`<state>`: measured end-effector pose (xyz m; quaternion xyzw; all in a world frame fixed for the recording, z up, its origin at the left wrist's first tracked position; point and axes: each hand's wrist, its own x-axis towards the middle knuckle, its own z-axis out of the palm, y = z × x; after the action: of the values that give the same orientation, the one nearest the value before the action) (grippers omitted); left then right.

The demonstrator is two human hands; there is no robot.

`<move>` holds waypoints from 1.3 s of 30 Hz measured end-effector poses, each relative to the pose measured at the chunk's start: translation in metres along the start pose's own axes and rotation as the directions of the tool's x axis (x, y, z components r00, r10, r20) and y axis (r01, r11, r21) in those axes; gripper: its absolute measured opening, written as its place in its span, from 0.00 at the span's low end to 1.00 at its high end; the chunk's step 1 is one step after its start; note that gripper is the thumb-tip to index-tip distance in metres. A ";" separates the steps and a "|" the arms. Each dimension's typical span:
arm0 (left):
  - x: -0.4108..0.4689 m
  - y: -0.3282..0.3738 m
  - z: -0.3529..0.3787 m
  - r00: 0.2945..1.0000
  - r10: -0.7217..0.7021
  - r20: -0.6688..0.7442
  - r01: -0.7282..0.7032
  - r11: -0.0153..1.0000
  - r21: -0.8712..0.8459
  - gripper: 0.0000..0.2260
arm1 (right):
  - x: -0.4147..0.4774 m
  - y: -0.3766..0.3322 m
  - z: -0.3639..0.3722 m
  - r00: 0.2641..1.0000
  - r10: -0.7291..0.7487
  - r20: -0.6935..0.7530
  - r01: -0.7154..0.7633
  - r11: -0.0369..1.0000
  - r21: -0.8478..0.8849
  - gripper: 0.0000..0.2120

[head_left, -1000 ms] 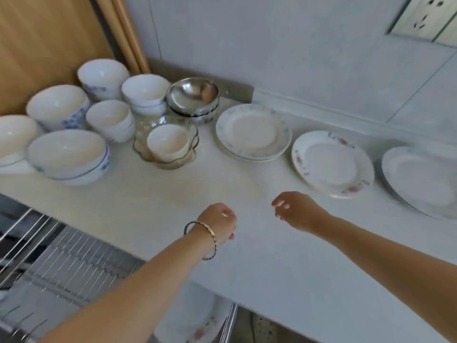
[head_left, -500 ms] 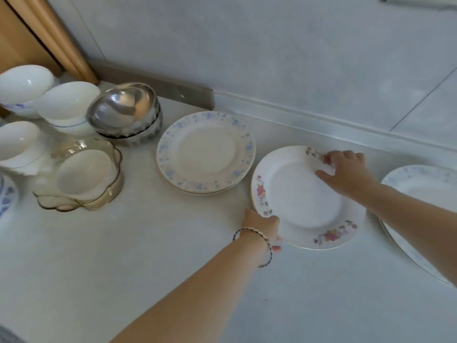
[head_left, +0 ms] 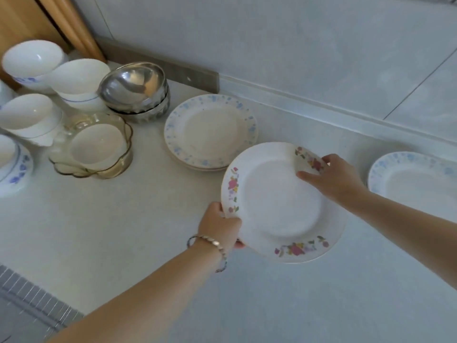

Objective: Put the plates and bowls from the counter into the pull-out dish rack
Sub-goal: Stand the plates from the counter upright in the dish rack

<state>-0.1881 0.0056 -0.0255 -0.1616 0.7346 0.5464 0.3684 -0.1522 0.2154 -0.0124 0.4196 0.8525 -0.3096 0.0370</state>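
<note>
A white plate with pink flowers on its rim [head_left: 277, 201] is lifted off the pale counter [head_left: 111, 231], tilted up on its far left side. My left hand [head_left: 220, 227] grips its near left rim. My right hand [head_left: 331, 178] pinches its far right rim, thumb on top. A stack of blue-speckled plates [head_left: 210, 131] lies just behind it, and another blue-patterned plate [head_left: 415, 179] lies at the right. A corner of the pull-out dish rack [head_left: 29, 300] shows at the bottom left.
On the left of the counter stand stacked steel bowls [head_left: 134, 89], a glass bowl holding a white bowl [head_left: 96, 147], several white bowls [head_left: 32, 60] and a blue-flowered bowl [head_left: 14, 167]. The wall runs along the back, with wooden panelling [head_left: 22, 18] at the far left.
My hands reached from the counter's front to the flowered plate and took its rim on both sides. Now the plate is raised off the counter and shifted toward me.
</note>
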 end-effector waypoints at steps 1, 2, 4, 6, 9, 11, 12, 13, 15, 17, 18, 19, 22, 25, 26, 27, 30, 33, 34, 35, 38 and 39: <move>-0.011 -0.005 -0.019 0.998 0.053 -0.022 -0.052 0.998 0.019 0.13 | -0.019 -0.007 0.004 1.000 -0.015 0.020 0.015 1.000 0.009 0.29; -0.022 -0.011 -0.040 0.993 0.106 -0.053 -0.104 0.993 0.048 0.13 | -0.039 -0.014 0.010 0.999 -0.029 0.045 0.028 0.999 0.019 0.28; -0.041 -0.028 -0.082 0.973 0.197 -0.121 -0.183 0.976 0.122 0.14 | -0.079 -0.030 0.028 0.993 -0.038 0.115 0.033 0.998 0.044 0.28; -0.059 -0.050 -0.124 0.957 0.237 -0.170 -0.205 0.961 0.187 0.14 | -0.120 -0.049 0.052 0.981 -0.034 0.190 0.023 0.998 0.060 0.26; -0.082 -0.088 -0.192 0.945 0.238 -0.226 -0.188 0.956 0.224 0.16 | -0.177 -0.074 0.095 0.960 -0.076 0.269 0.051 0.994 0.099 0.25; -0.091 -0.113 -0.237 0.941 0.226 -0.252 -0.162 0.955 0.250 0.17 | -0.214 -0.089 0.126 0.939 -0.107 0.327 0.064 0.988 0.137 0.25; -0.095 -0.125 -0.259 0.938 0.218 -0.270 -0.148 0.955 0.255 0.18 | -0.232 -0.096 0.143 0.928 -0.118 0.354 0.065 0.985 0.160 0.25; -0.098 -0.137 -0.279 0.936 0.208 -0.285 -0.133 0.956 0.260 0.18 | -0.249 -0.101 0.160 0.919 -0.124 0.373 0.058 0.981 0.184 0.24; -0.102 -0.159 -0.316 0.936 0.192 -0.296 -0.110 0.956 0.274 0.20 | -0.282 -0.109 0.196 0.914 -0.117 0.389 0.026 0.972 0.232 0.23; -0.103 -0.179 -0.348 0.938 0.184 -0.295 -0.097 0.953 0.289 0.21 | -0.311 -0.114 0.230 0.908 -0.090 0.409 -0.025 0.963 0.267 0.22; -0.101 -0.190 -0.363 0.938 0.177 -0.298 -0.087 0.952 0.292 0.22 | -0.324 -0.115 0.245 0.900 -0.078 0.428 -0.050 0.959 0.280 0.20; -0.098 -0.201 -0.377 0.938 0.165 -0.304 -0.073 0.954 0.292 0.22 | -0.336 -0.115 0.260 0.890 -0.069 0.451 -0.075 0.953 0.293 0.18; -0.083 -0.235 -0.406 0.946 0.111 -0.304 -0.007 0.946 0.325 0.21 | -0.362 -0.107 0.301 0.869 -0.019 0.495 -0.138 0.951 0.277 0.15; -0.058 -0.262 -0.414 0.962 0.040 -0.272 0.076 0.912 0.404 0.17 | -0.364 -0.095 0.338 0.851 0.085 0.517 -0.221 0.953 0.206 0.17; -0.047 -0.269 -0.412 0.965 0.021 -0.262 0.099 0.895 0.436 0.16 | -0.360 -0.091 0.349 0.843 0.126 0.522 -0.251 0.952 0.176 0.19; -0.036 -0.274 -0.408 0.968 0.001 -0.250 0.121 0.874 0.471 0.16 | -0.355 -0.087 0.359 0.838 0.169 0.519 -0.281 0.949 0.144 0.21; -0.003 -0.282 -0.387 0.974 -0.081 -0.212 0.184 0.829 0.528 0.15 | -0.333 -0.073 0.379 0.832 0.283 0.478 -0.350 0.935 0.056 0.23; 0.030 -0.287 -0.361 0.969 -0.167 -0.182 0.239 0.823 0.516 0.14 | -0.308 -0.065 0.387 0.840 0.327 0.432 -0.360 0.933 -0.007 0.22; 0.040 -0.289 -0.353 0.967 -0.187 -0.175 0.251 0.835 0.490 0.14 | -0.299 -0.065 0.387 0.843 0.339 0.417 -0.359 0.933 -0.033 0.22; 0.048 -0.290 -0.345 0.962 -0.211 -0.171 0.267 0.851 0.452 0.14 | -0.291 -0.066 0.388 0.845 0.352 0.403 -0.359 0.931 -0.062 0.23; 0.065 -0.287 -0.324 0.944 -0.259 -0.206 0.315 0.893 0.321 0.17 | -0.270 -0.069 0.388 0.872 0.349 0.342 -0.333 0.937 -0.107 0.27; 0.069 -0.284 -0.318 0.935 -0.277 -0.222 0.335 0.893 0.299 0.18 | -0.267 -0.071 0.387 0.884 0.337 0.324 -0.315 0.942 -0.120 0.28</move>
<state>-0.1690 -0.3759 -0.2271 -0.2581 0.8104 0.3336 0.4067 -0.1089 -0.2181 -0.2029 0.4955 0.7601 -0.3393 0.2483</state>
